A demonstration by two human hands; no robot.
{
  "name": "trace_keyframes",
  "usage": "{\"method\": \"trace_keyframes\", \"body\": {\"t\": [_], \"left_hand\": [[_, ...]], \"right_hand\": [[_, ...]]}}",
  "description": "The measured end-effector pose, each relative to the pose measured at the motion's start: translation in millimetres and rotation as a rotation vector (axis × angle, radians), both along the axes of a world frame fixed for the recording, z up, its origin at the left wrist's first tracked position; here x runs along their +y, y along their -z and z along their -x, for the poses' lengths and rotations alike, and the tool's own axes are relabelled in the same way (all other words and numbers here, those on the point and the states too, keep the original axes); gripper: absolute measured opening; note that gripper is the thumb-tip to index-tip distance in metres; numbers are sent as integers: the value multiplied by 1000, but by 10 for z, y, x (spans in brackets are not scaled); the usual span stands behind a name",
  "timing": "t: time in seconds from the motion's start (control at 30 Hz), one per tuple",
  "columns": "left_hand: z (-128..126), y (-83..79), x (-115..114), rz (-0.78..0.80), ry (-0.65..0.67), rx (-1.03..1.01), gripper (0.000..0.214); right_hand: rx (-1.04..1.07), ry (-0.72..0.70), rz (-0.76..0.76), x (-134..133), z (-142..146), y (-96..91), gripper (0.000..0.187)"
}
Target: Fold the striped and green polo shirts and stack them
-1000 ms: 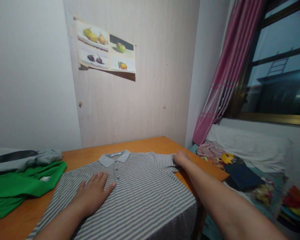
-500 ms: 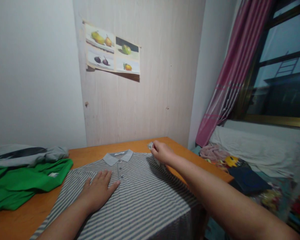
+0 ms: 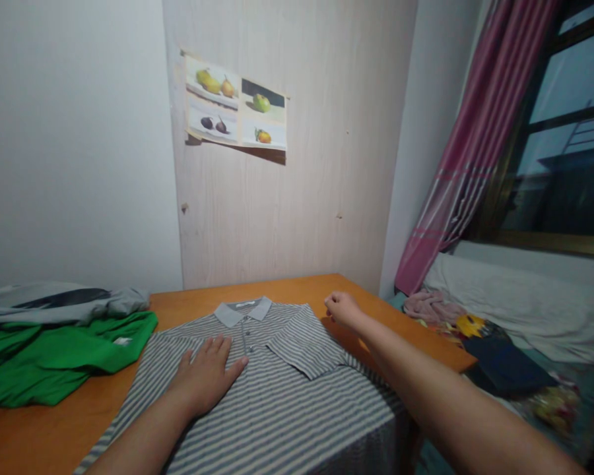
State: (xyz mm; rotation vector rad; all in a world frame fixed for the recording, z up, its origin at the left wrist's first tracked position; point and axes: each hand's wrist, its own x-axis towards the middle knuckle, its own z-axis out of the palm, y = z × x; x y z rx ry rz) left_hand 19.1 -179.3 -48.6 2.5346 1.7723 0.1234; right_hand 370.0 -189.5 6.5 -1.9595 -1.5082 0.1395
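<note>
A grey striped polo shirt point(image 3: 287, 409) lies face up on an orange wooden table point(image 3: 297, 288), collar toward the wall. My left hand point(image 3: 205, 376) rests flat on its chest, fingers stretched out beside the button placket. The shirt's right sleeve point(image 3: 304, 343) lies folded inward over the front. My right hand point(image 3: 343, 309) hovers just beyond that sleeve above the table, its fingers curled into a loose fist with nothing seen in them.
A green garment point(image 3: 64, 356) and a grey one point(image 3: 64, 302) lie heaped at the table's left end. A bed point(image 3: 515, 310) with mixed clothes stands to the right, below a window with a pink curtain point(image 3: 475, 145). Fruit pictures point(image 3: 237, 112) hang on the wall.
My right hand lifted the sleeve from the table's right side, laid it over the shirt front and let go. My left hand stayed flat on the chest.
</note>
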Motion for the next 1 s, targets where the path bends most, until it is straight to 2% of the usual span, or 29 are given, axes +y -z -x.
{"method": "trace_keyframes", "body": {"t": [0.13,0.23,0.37,0.43,0.5,0.67,0.87,1.0], "left_hand": [[8,18,19,-9,0,-12,88],[9,19,19,-12,-1,-19,88],[8,25,13,-16,1,-26,88],[9,30,13,-17,7,-21,88],[12,35,14,-18,13,-27,88],[16,32,10,-18,16,-40,89],[-6,-25,-38,-2,13,-27,90],[-18,-44,-54,8,4,-17,90]], "right_hand": [[-34,-19,6,-62,42,73,30],[-95,-140,51,-177,176,190,40],[-259,-350,288,-386,330,414,76],[-289,-369,383,-459,366,457,83],[-302,-354,420,-485,398,425,83],[-313,-349,338,-460,580,286,82],[-309,-479,368,-536,768,406,83],[-275,-486,324,-560,819,358,80]]}}
